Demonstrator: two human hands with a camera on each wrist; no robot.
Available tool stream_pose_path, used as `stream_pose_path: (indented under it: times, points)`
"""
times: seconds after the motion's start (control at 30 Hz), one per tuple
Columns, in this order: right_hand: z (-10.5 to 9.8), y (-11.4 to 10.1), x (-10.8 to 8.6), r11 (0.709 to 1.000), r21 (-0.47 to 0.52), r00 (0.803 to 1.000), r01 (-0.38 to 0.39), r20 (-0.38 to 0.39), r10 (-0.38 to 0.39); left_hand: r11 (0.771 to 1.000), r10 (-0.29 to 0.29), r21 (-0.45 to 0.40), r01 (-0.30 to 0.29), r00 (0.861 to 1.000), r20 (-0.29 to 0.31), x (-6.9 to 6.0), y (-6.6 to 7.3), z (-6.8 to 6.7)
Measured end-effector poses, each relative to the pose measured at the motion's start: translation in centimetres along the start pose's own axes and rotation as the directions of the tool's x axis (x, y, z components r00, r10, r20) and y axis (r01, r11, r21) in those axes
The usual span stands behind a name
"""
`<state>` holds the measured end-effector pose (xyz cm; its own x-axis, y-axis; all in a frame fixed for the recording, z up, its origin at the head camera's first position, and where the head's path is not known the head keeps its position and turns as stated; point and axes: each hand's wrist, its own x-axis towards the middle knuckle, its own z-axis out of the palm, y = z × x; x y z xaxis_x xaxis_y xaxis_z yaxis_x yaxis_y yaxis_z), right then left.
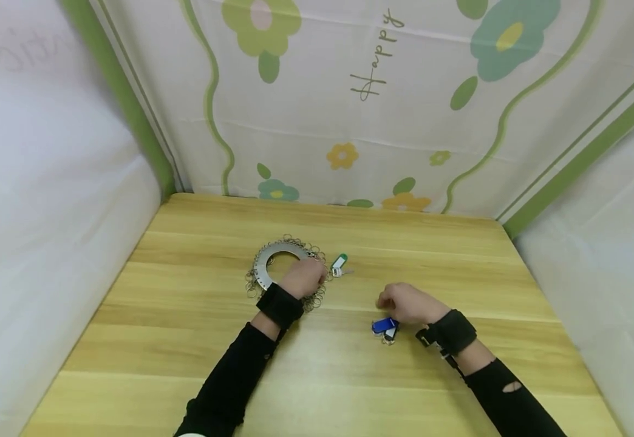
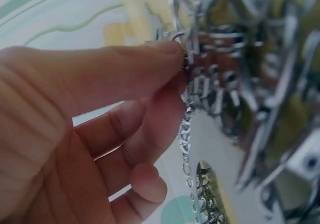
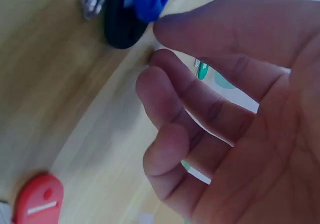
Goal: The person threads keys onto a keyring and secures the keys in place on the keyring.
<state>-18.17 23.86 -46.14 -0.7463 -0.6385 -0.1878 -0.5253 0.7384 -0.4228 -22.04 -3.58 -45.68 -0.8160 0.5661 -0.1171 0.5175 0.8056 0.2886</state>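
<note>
A grey metal ring-shaped plate, its rim hung with many small wire key rings, lies on the table. My left hand is over its right side; the thumb and forefinger pinch one small key ring at the rim, mostly hidden by the fingertips. My right hand hovers by a blue key tag and a black key tag, which overlap. In the right wrist view its fingers are loosely bent with nothing between them, the thumb tip close to the blue tag. A green key tag with a key lies between the hands.
A red key tag appears in the right wrist view, hidden in the head view. The wooden table is bounded by a floral curtain behind and white cloth walls at the sides.
</note>
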Motion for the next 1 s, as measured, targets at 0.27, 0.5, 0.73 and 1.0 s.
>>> stream_pose_path:
  times: [0.27, 0.5, 0.73, 1.0]
  points:
    - [-0.3, 0.0, -1.4, 1.000, -0.012, 1.000, 0.023, -0.015, -0.023, 0.998, -0.034, 0.060, 0.036, 0.999, -0.034, 0.8, 0.5, 0.6]
    - [0.4, 0.1, -1.8, 0.998, -0.003, 0.998, 0.055, -0.009, -0.055, 0.994, -0.074, 0.074, 0.075, 0.997, -0.010, 1.0, 0.6, 1.2]
    - [0.5, -0.1, -1.8, 0.999, -0.005, 0.999, 0.032, -0.013, -0.032, 0.995, -0.055, 0.082, 0.057, 0.998, -0.034, 0.8, 0.5, 1.2]
    - [0.4, -0.7, -2.3, 0.998, -0.053, 0.999, 0.025, 0.026, -0.024, 0.994, -0.063, 0.085, 0.067, 0.997, -0.049, 1.0, 0.8, 1.3]
